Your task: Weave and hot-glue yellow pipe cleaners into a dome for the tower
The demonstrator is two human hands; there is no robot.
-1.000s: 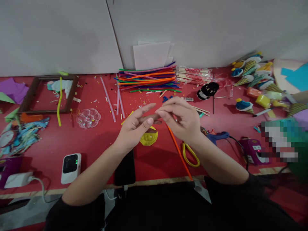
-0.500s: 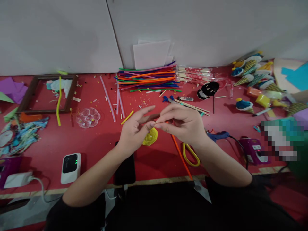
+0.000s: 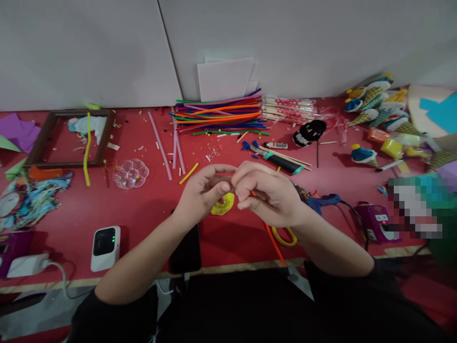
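My left hand (image 3: 203,194) and my right hand (image 3: 273,194) meet at the fingertips above the middle of the red table. Both have curled fingers, and whatever lies between them is too small or hidden to name. Just below the fingertips a yellow faceted dish (image 3: 223,205) rests on the table, partly covered by my left hand. An orange pipe cleaner (image 3: 274,245) runs from beneath my right hand to the front edge. Beside it lies a yellow loop (image 3: 285,237), partly behind my right wrist.
Colourful pipe cleaners (image 3: 217,114) lie at the back. A utility knife (image 3: 283,163), a black figure (image 3: 309,133) and a glue gun (image 3: 323,202) are to the right. A phone (image 3: 185,252) and a white device (image 3: 105,247) sit front left; a wooden frame (image 3: 103,143) is farther back.
My fingers have bent more, and the right thumb has come away from the left thumb. Both hands sit slightly lower, uncovering more of the knife behind them.
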